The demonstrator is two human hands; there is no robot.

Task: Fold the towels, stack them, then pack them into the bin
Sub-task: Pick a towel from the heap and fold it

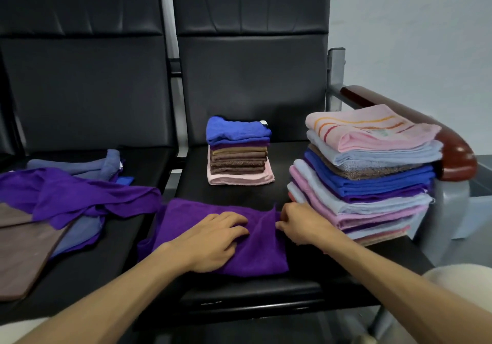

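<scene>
Towel in work: a purple microfibre towel (262,254) lies partly folded in the lower centre of the frame, on the front part of the black padded seat (239,192).
Left hand: the left hand (213,242) rests flat on the purple microfibre towel with the fingers straight and a little spread, pressing the cloth down.
Right hand: the right hand (303,223) is at the right edge of the same towel, and its fingers and thumb are curled together and pinch the cloth there.
Small stack: a small stack of folded towels (238,154) stands in the centre of the frame, behind the hands, with blue on top, brown in the middle and pink at the bottom.
Tall stack: a tall stack of larger folded towels (367,178) stands at the right, just beside the right hand; its top is a pink towel with orange and red stripes.
Loose towels: at the left, on the neighbouring black seat (127,237), lie a crumpled purple cloth (80,194), a grey-blue towel (87,166) behind it and flat brown towels (24,250) at the lower left edge.
Armrest: a red-brown glossy armrest (452,152) runs behind the tall stack, touching it.
Wall: a pale wall (412,37) fills the upper right.
</scene>
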